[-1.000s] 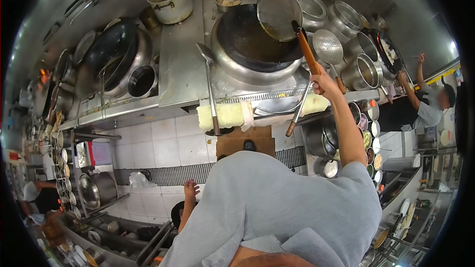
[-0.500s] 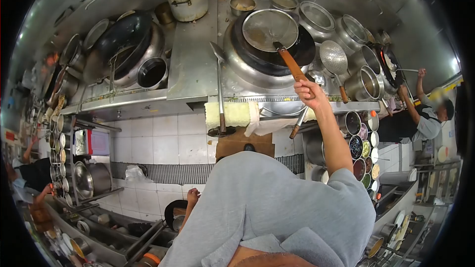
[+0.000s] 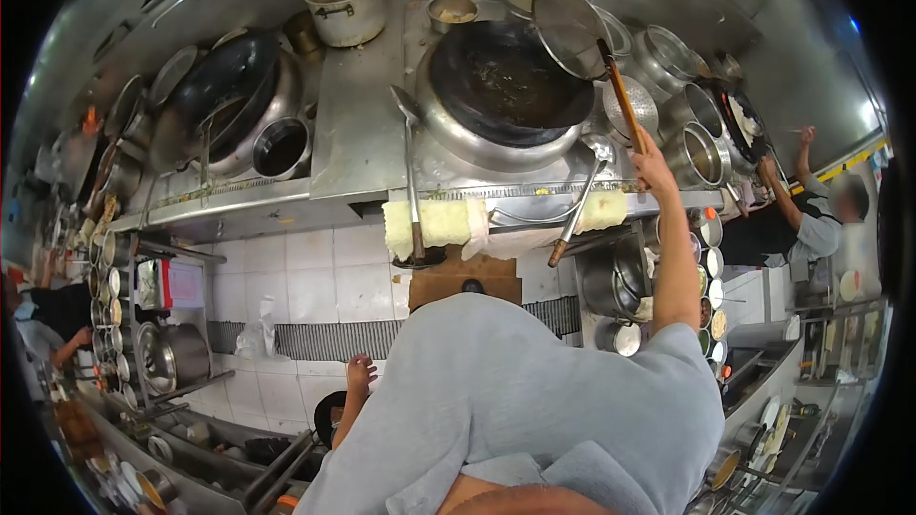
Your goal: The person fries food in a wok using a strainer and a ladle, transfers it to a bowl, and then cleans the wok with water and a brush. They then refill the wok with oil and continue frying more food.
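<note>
My right hand [image 3: 653,168] is closed around the wooden handle of a round mesh strainer [image 3: 572,30]. The strainer is tilted, at the right rim of a dark wok [image 3: 510,86] with some liquid in its bottom. Below the strainer's handle, a perforated skimmer [image 3: 631,107] is partly covered. A ladle [image 3: 582,193] leans over the counter edge near my right hand, and a wok spatula [image 3: 412,167] lies left of the wok. Down by my side, my left hand [image 3: 361,372] hangs with loosely parted fingers, holding nothing, above a dark pan [image 3: 329,417].
A large pot [image 3: 345,5] stands at the back. Another wok [image 3: 224,86] sits at the left, beside a pot of dark liquid [image 3: 281,145]. Several metal pots line the right. Another person [image 3: 811,219] works at the far right. A yellow towel [image 3: 429,225] covers the counter edge.
My right hand has moved the strainer rightward, off the middle of the wok, and tilted it, uncovering the wok's inside. My left hand has shifted slightly left.
</note>
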A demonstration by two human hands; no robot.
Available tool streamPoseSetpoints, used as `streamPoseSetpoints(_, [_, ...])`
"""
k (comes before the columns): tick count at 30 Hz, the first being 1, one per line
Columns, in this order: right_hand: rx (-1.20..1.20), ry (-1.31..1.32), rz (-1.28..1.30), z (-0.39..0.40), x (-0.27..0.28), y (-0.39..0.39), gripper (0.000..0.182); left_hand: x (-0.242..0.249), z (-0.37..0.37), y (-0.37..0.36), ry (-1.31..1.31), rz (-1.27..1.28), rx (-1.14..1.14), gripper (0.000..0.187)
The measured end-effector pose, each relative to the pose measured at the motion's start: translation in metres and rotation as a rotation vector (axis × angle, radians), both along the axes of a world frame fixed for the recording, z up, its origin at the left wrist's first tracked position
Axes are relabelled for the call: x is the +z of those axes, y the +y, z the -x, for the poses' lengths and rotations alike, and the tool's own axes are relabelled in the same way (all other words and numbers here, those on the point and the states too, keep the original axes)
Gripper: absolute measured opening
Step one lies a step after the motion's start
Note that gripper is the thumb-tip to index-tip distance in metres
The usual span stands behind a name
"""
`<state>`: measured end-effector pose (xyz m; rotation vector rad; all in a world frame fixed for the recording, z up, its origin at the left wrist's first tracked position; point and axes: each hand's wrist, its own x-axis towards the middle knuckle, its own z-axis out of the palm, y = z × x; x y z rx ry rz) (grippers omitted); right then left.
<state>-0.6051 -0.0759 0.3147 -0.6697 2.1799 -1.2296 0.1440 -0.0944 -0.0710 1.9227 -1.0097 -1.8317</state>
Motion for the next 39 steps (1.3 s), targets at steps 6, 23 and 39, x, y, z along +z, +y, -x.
streamPoseSetpoints(6, [0.010,-0.408,0.014,-0.043,0.015,-0.002,0.056,-0.024,0.003,-0.008,0.113,-0.036,0.126,0.024])
streamPoseSetpoints(23, [0.142,-1.355,0.518,-0.107,0.000,-0.078,0.021,0.008,0.004,0.016,-0.048,-0.041,-0.013,0.024])
streamPoseSetpoints(39, [0.181,0.110,0.220,-0.005,0.016,-0.337,0.067,0.033,-0.002,0.098,-0.151,0.178,0.139,0.027])
